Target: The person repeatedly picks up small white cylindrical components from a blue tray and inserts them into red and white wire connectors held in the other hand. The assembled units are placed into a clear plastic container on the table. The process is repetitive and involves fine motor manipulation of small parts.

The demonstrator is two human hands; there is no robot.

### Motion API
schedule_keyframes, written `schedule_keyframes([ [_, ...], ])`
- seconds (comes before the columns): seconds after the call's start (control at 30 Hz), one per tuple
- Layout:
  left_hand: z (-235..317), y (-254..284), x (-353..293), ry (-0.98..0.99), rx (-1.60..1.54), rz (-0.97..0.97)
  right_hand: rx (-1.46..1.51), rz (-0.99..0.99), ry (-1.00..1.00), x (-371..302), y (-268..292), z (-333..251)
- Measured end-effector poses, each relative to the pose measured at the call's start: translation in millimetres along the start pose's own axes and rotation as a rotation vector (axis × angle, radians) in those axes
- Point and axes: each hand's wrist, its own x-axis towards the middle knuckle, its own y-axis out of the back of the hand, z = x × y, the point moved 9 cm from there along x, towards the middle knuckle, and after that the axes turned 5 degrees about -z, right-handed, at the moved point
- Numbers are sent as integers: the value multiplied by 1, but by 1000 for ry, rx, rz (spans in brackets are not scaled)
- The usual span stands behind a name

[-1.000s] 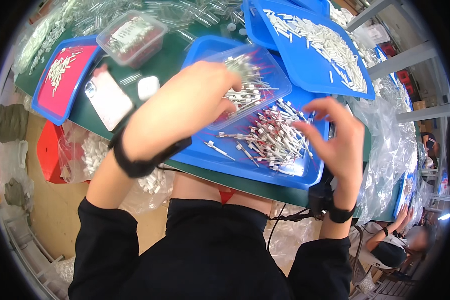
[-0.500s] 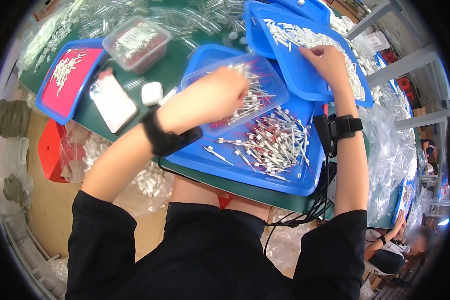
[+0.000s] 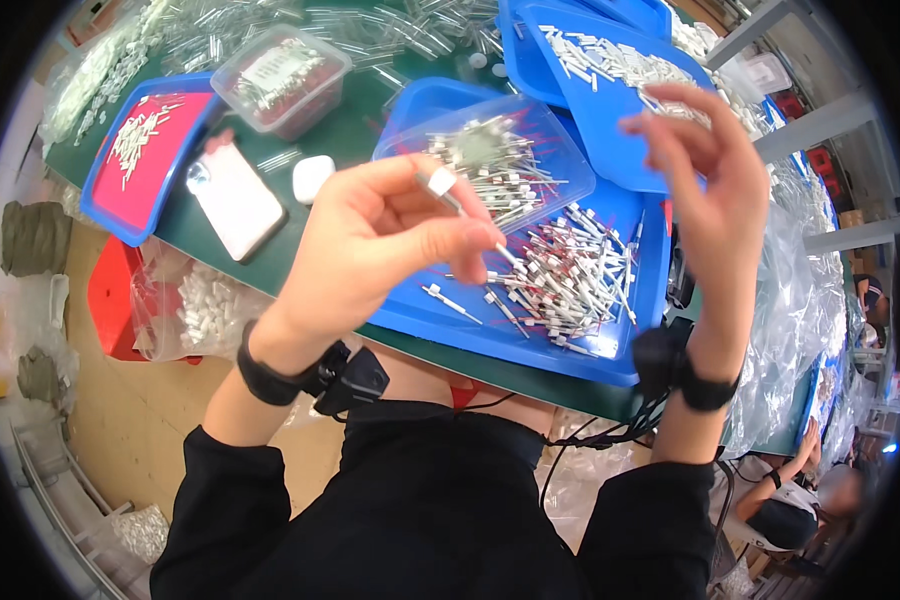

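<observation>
My left hand (image 3: 375,235) is closed in a pinch on a thin white stick (image 3: 456,205) with a broader white end, slanting down to the right. Below and behind it, a blue tray (image 3: 420,315) holds a pile of similar white sticks (image 3: 570,275) with red strands among them. A clear plastic lid or shallow tub (image 3: 567,170) with more sticks rests over the tray's far part. My right hand (image 3: 710,165), blurred, is raised at the near edge of a second blue tray (image 3: 610,130) of short white tubes (image 3: 620,62). Its fingers are curled together; what they hold cannot be made out.
Left on the green table (image 3: 175,235) are a phone (image 3: 238,205), a white case (image 3: 313,180), a clear tub (image 3: 282,85) of sticks and a red-lined blue tray (image 3: 135,205). Clear tubes lie at the back. A grey metal frame (image 3: 820,125) and a co-worker (image 3: 785,505) are at right.
My left hand has drawn back from the clear lid or tub toward me and now shows a stick. My right hand has lifted away from the short white tubes and moved right and nearer.
</observation>
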Motion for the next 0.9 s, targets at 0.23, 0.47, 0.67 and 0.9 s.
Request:
schedule_keyframes([
  [0.23, -1, -19, -14, -117, -10, 118, 462, -69, -234, -87, -35, -24],
  [0.47, 4, -28, -23, -173, 88, 175, 551, -14, -250, -100, -40, -19],
  [0.67, 4, -30, -25, -234, 90, 166, 498, -21, -268, -102, -40, -17],
  [0.9, 4, -37, -26, -344, 276, 87, 272, -35, -78, -95, -40, -32],
])
